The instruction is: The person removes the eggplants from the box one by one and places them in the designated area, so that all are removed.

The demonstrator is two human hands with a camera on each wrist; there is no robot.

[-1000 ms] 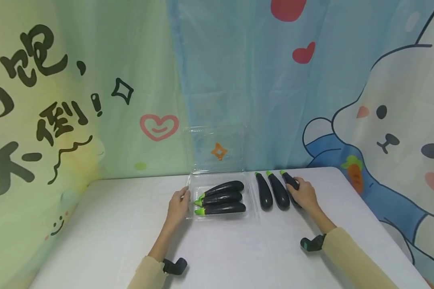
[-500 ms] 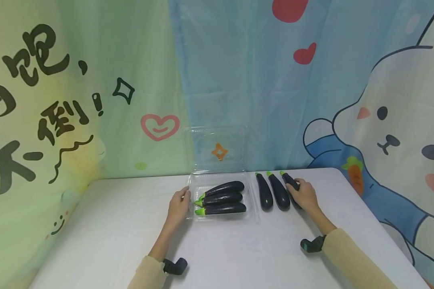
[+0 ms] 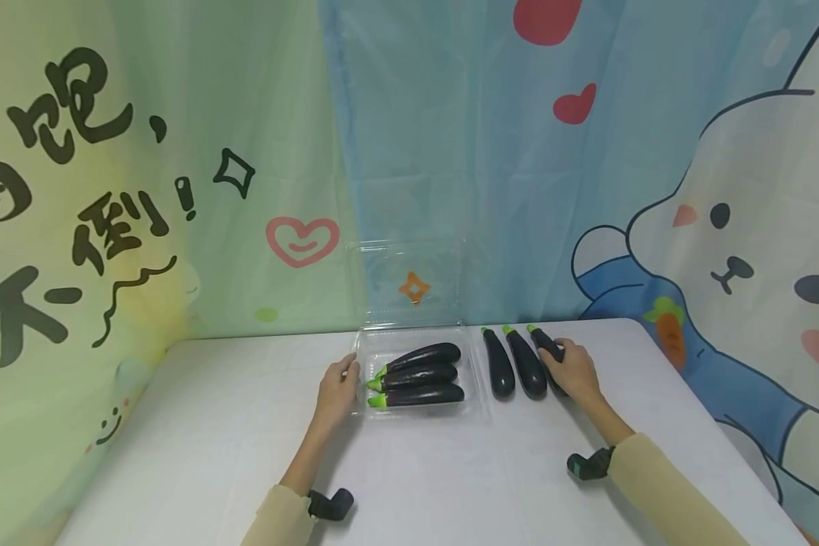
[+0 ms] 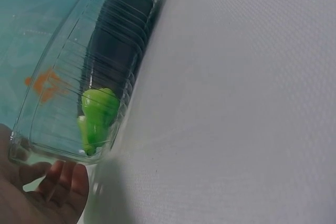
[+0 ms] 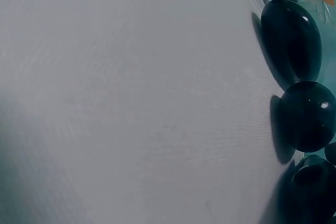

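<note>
A clear plastic clamshell box (image 3: 476, 394) stands open on the white table (image 3: 211, 425), its lid (image 3: 409, 284) upright against the backdrop. Three dark eggplants with green stems (image 3: 419, 375) lie inside it. My left hand (image 3: 337, 388) holds the box's left edge (image 4: 21, 148), fingers on the rim. Three more eggplants lie to the right of the box: two free ones (image 3: 498, 362) (image 3: 525, 362) and a third (image 3: 546, 343) under my right hand (image 3: 573, 371), whose fingers curl over it. The right wrist view shows the rounded ends of these eggplants (image 5: 291, 43) (image 5: 307, 114).
A printed cartoon curtain (image 3: 177, 189) hangs close behind the table. The table's right edge (image 3: 717, 425) runs diagonally past my right forearm. Bare tabletop lies in front of the box and to its left.
</note>
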